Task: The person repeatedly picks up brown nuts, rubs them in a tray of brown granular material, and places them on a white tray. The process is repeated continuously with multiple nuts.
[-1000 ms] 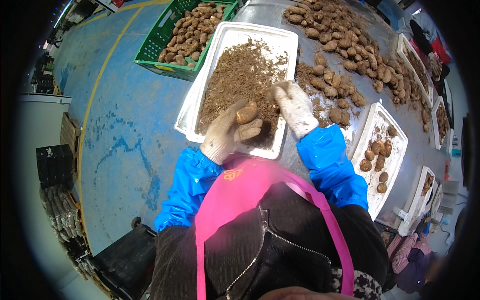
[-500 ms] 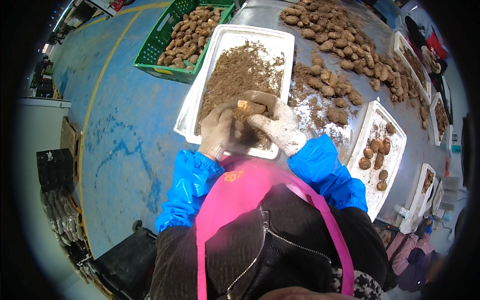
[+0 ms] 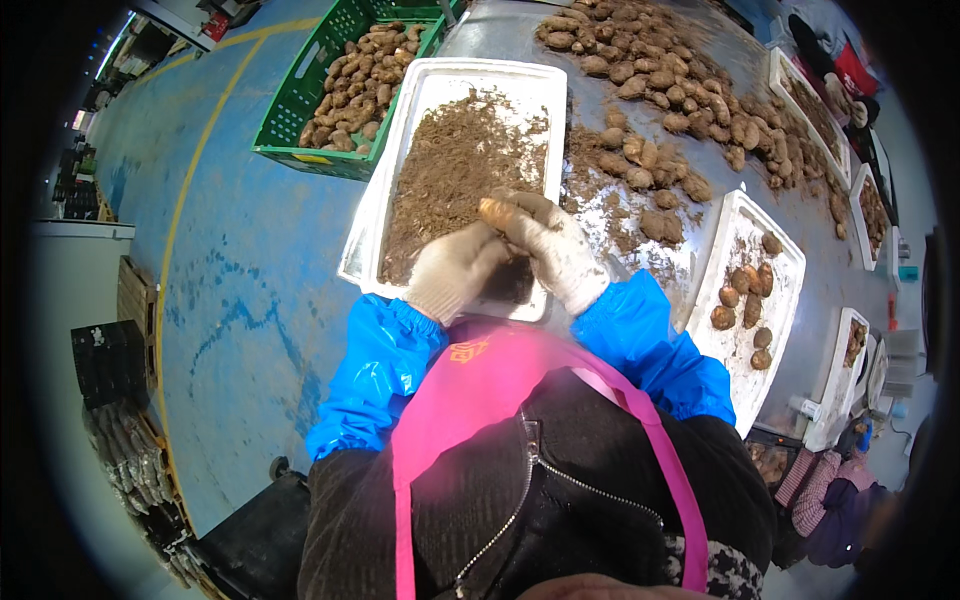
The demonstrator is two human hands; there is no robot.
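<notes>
Both my hands wear pale, soiled gloves and meet over the near end of a white foam tray (image 3: 556,100) strewn with brown soil and peelings. My right hand (image 3: 560,250) is closed around a brown taro tuber (image 3: 496,213), whose pale orange end sticks out toward the left. Close against it, my left hand (image 3: 455,268) has its fingers curled in; whatever they hold is hidden. To the right, another white foam tray (image 3: 712,372) carries several rounded taros (image 3: 752,283).
A green crate (image 3: 290,158) full of taros stands beyond the tray on the left. Across the metal table (image 3: 480,40) spreads a large heap of taros (image 3: 690,90). More foam trays line the right, where another person's checked sleeve (image 3: 815,490) shows. Blue floor (image 3: 250,270) lies left.
The taro has turned, leaving chiefly its end in sight. My left hand has shifted slightly right and its fingers have curled in. The whole view has moved a little.
</notes>
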